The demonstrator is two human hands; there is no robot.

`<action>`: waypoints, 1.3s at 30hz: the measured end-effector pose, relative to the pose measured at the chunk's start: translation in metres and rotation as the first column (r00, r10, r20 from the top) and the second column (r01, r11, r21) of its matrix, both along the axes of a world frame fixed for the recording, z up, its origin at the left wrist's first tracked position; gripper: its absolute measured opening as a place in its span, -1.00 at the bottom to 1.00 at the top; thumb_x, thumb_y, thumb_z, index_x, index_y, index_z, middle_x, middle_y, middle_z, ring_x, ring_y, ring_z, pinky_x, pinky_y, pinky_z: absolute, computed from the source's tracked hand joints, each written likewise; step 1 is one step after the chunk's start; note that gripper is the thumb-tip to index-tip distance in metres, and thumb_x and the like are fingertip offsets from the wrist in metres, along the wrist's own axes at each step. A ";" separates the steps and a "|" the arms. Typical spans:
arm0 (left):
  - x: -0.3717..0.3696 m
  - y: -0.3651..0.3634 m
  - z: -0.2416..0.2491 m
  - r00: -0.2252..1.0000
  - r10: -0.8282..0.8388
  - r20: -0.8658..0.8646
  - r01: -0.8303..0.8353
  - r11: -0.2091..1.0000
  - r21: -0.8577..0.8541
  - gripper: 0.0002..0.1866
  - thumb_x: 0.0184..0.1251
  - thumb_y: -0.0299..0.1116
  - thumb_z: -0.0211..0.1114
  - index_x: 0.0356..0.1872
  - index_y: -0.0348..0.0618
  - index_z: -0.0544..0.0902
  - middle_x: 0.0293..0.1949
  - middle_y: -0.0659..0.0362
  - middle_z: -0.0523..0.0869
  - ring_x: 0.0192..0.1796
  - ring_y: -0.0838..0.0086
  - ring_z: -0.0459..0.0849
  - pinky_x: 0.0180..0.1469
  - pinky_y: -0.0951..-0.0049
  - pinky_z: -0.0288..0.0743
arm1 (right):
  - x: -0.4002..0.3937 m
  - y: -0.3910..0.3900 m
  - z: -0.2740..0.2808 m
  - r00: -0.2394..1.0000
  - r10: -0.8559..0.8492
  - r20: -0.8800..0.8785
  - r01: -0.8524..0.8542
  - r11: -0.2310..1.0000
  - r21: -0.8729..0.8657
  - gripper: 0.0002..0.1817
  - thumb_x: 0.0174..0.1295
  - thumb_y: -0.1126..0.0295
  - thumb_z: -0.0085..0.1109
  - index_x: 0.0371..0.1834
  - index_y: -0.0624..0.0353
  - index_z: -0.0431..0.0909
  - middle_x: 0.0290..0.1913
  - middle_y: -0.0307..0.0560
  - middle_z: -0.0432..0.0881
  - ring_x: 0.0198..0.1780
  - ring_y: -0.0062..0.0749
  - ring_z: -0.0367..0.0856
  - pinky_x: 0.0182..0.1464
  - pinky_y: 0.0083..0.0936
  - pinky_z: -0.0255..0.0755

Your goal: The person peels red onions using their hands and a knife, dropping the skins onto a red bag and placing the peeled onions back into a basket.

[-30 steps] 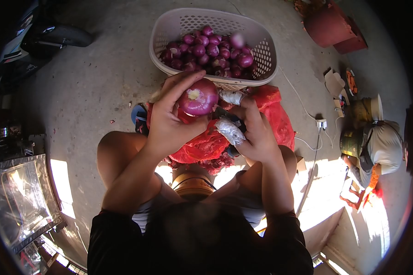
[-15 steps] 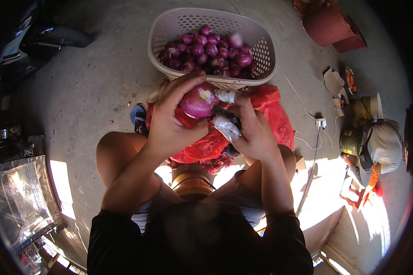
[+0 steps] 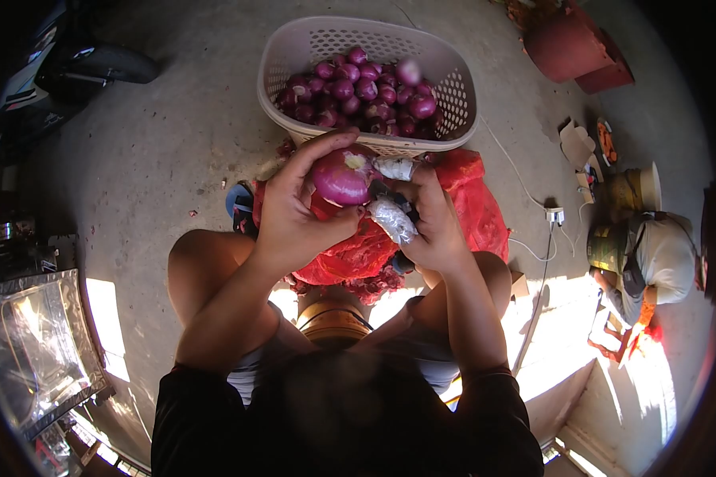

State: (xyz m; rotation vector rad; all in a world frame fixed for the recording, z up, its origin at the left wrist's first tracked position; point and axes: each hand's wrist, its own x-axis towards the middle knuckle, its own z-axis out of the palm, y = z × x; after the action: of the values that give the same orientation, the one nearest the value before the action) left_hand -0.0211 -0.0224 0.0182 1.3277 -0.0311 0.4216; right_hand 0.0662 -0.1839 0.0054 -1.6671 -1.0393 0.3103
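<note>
My left hand (image 3: 290,207) is wrapped round a peeled-looking red onion (image 3: 340,181), its pale cut end turned up and to the right. Close against the onion's right side is my right hand (image 3: 433,211), its thumb and forefinger covered in silvery wrapping (image 3: 393,221). Those two digits pinch a small dark tool (image 3: 398,197), mostly hidden between them. Below both hands, a red mesh bag (image 3: 346,256) lies bunched up, with loose onion skins (image 3: 374,285) at its lower edge. Beyond them stands a perforated plastic basket (image 3: 272,83) holding many purple onions (image 3: 358,87).
Between my knees is a yellowish bucket (image 3: 334,318). A white cable with a plug block (image 3: 555,215) runs along the floor at right. Red tubs (image 3: 569,44) stand at the far right, a dark tyre (image 3: 115,62) at the far left. A clear-fronted case (image 3: 40,346) sits lower left.
The right thumb and forefinger have tilted slightly at the onion's side. The left hand keeps its hold on the onion, almost unmoved.
</note>
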 end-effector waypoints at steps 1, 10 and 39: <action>0.000 0.000 0.000 1.000 -0.005 0.006 0.005 1.000 0.008 -0.29 -0.14 -0.82 0.15 0.20 -0.38 0.27 0.25 -0.05 0.33 0.24 0.36 0.39 0.23 0.38 0.30 | -0.001 -0.001 0.001 0.999 0.012 -0.041 -0.012 1.000 -0.008 -0.48 0.01 0.48 0.23 0.05 0.17 0.21 -0.22 0.10 0.63 -0.18 0.02 0.62 -0.24 -0.32 0.47; -0.002 0.002 0.001 1.000 0.019 0.007 -0.019 0.989 0.144 -0.28 -0.14 -0.82 0.14 0.21 -0.37 0.27 0.27 -0.04 0.31 0.25 0.37 0.37 0.21 0.41 0.32 | 0.002 0.000 -0.003 0.999 0.011 0.049 -0.012 1.000 0.014 -0.47 0.02 0.46 0.24 0.05 0.18 0.20 -0.21 0.12 0.63 -0.17 0.01 0.63 -0.23 -0.35 0.46; -0.003 0.006 0.004 0.992 0.086 0.097 -0.119 0.903 0.413 -0.41 -0.24 -0.82 0.16 0.01 -0.34 0.44 0.20 -0.02 0.33 0.19 0.28 0.45 0.14 0.41 0.40 | 0.004 -0.002 0.000 0.997 0.020 0.073 -0.018 1.000 -0.025 -0.48 -0.02 0.45 0.27 -0.01 0.16 0.21 -0.25 0.07 0.64 -0.24 0.02 0.64 -0.30 -0.31 0.47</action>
State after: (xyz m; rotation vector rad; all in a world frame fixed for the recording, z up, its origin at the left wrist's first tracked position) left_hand -0.0236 -0.0161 0.0226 1.7427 -0.1221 0.5781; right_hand 0.0698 -0.1859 0.0050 -1.7016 -1.1108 0.2766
